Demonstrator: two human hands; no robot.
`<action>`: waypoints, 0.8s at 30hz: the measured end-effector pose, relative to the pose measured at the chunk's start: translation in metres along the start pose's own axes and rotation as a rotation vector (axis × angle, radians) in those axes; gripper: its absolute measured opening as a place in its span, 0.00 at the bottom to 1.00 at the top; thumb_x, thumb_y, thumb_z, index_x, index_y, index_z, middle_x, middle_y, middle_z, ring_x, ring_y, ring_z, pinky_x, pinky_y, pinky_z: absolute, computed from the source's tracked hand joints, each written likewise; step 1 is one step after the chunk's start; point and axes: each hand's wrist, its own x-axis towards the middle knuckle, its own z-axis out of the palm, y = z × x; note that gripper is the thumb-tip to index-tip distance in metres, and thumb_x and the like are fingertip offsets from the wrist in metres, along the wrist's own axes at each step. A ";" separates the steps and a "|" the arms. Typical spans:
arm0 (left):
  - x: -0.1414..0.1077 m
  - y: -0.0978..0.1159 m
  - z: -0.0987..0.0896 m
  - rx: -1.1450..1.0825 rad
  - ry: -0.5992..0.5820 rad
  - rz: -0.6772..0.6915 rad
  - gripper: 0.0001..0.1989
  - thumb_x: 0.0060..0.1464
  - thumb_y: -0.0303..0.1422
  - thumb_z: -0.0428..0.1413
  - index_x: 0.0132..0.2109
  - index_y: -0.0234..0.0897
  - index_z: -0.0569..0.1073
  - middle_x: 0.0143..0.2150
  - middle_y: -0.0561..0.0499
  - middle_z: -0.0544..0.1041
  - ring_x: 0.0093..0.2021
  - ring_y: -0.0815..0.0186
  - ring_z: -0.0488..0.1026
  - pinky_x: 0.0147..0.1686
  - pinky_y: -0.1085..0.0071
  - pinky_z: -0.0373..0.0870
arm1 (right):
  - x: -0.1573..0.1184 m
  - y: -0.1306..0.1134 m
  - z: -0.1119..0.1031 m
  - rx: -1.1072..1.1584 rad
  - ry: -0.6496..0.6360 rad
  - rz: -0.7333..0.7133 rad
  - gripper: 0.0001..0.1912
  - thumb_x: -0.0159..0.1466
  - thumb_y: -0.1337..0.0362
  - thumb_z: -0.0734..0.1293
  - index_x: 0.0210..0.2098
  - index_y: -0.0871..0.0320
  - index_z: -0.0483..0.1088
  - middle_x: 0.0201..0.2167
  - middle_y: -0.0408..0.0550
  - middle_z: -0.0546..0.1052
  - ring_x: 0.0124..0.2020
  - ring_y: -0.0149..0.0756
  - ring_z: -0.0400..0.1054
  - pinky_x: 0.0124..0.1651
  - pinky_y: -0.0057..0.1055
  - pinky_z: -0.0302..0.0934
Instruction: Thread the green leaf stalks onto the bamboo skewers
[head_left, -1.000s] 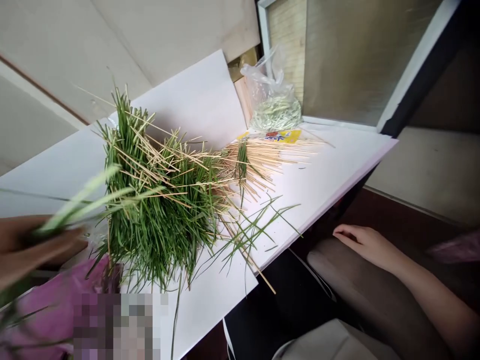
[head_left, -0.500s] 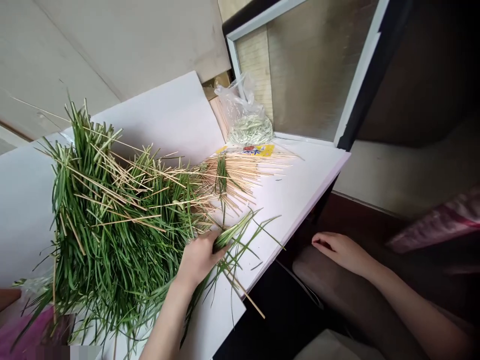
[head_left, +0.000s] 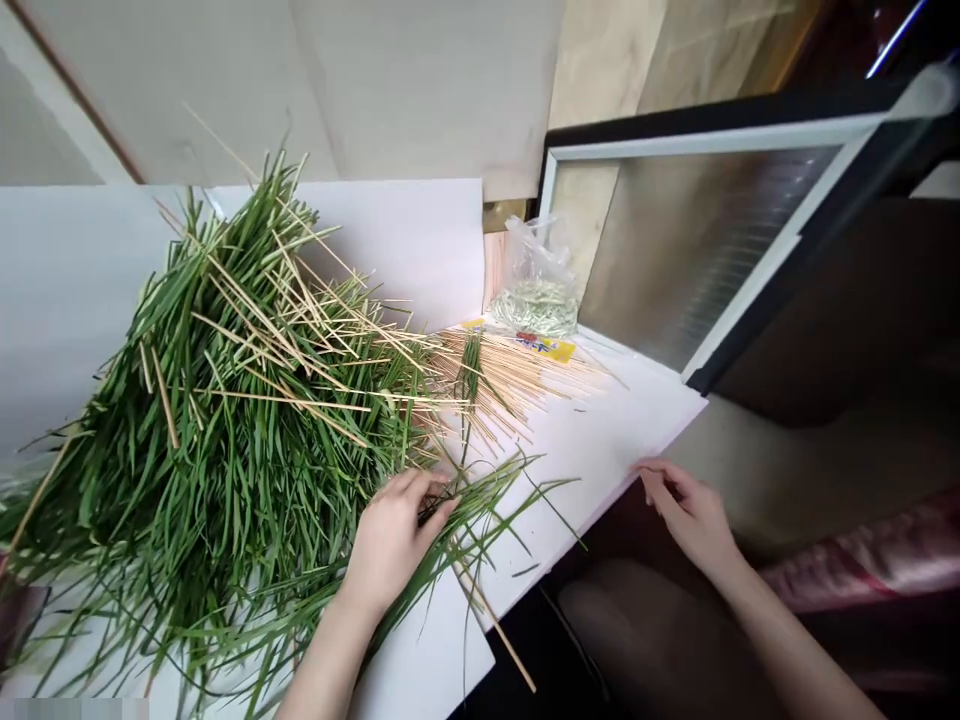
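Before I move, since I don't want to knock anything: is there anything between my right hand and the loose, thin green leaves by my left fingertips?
Nothing visible stands in the way. Between your right hand and the loose green leaves is white tabletop, with only stray leaf tips on it.

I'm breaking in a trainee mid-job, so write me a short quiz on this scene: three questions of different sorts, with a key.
1. True or false: thin tan wooden sticks lie across the heap of long green leafy stalks.
2. Where is the left hand?
A) against the grey wall
B) at the loose green leaves on the white tabletop
C) under the tabletop
3. Fill in: the printed wrapper by the clear plastic bag of pale shreds is mostly ____.
Key: 1 true; 2 B; 3 yellow
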 end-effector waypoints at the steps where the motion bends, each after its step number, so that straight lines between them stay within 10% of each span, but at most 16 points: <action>1: -0.001 0.000 0.000 -0.164 0.032 -0.035 0.17 0.60 0.46 0.57 0.49 0.41 0.77 0.51 0.46 0.78 0.51 0.53 0.73 0.55 0.55 0.67 | 0.012 -0.016 0.001 0.028 0.002 -0.029 0.13 0.70 0.53 0.63 0.41 0.55 0.74 0.22 0.40 0.68 0.24 0.37 0.64 0.29 0.32 0.57; 6: -0.005 0.008 -0.013 -1.463 -0.128 -0.113 0.44 0.58 0.66 0.37 0.67 0.41 0.66 0.68 0.40 0.66 0.64 0.46 0.66 0.60 0.48 0.64 | 0.047 -0.097 0.021 0.199 -0.080 -0.206 0.09 0.71 0.59 0.63 0.45 0.52 0.74 0.33 0.43 0.74 0.31 0.37 0.66 0.36 0.32 0.61; 9: -0.008 0.008 -0.022 -1.881 -0.232 -0.013 0.49 0.57 0.67 0.33 0.71 0.38 0.60 0.72 0.39 0.59 0.71 0.44 0.56 0.66 0.45 0.55 | 0.041 -0.138 0.037 0.259 -0.149 -0.370 0.11 0.72 0.62 0.63 0.51 0.49 0.73 0.47 0.46 0.75 0.40 0.39 0.69 0.47 0.35 0.64; 17: -0.014 0.002 -0.024 -1.958 -0.236 0.107 0.53 0.56 0.68 0.29 0.72 0.32 0.56 0.74 0.36 0.55 0.74 0.44 0.49 0.69 0.45 0.47 | -0.019 -0.203 0.097 0.067 -0.304 -0.801 0.29 0.71 0.70 0.59 0.70 0.51 0.55 0.67 0.54 0.61 0.67 0.52 0.55 0.65 0.52 0.57; 24: -0.017 0.015 -0.033 -1.632 -0.125 0.013 0.57 0.50 0.69 0.19 0.74 0.37 0.49 0.74 0.38 0.55 0.72 0.45 0.55 0.63 0.45 0.60 | -0.035 -0.188 0.115 0.065 -0.115 -1.211 0.31 0.59 0.77 0.61 0.61 0.54 0.66 0.50 0.55 0.75 0.50 0.53 0.71 0.51 0.54 0.70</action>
